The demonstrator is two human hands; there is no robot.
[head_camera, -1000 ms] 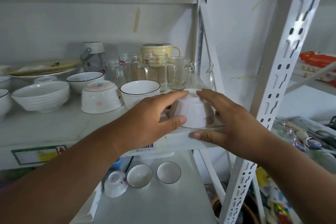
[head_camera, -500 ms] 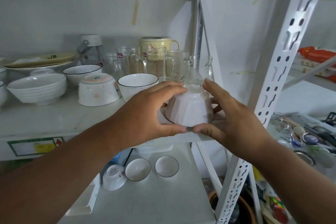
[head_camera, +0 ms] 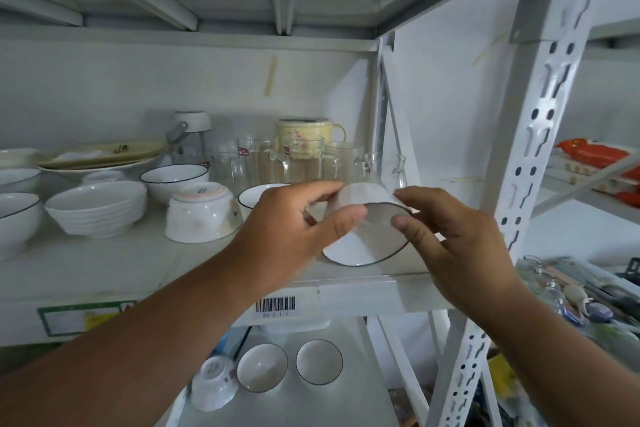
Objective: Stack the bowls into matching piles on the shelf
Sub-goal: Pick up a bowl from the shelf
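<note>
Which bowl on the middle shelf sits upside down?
The floral bowl, foot ring up, between the ribbed white stack and the left hand. The black-rimmed bowl behind it stands upright, and the held bowl is tipped.

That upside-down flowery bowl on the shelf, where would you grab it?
Probably from above: the floral bowl sits rim-down, so its raised foot ring faces up. Spread fingers over the sloping sides just below that ring; the rim lies flat against the shelf, leaving nothing to hook.

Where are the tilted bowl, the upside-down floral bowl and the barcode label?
tilted bowl [head_camera: 367,239], head view, inner wall.
upside-down floral bowl [head_camera: 202,215], head view, side wall.
barcode label [head_camera: 275,305], head view, bars.
</note>
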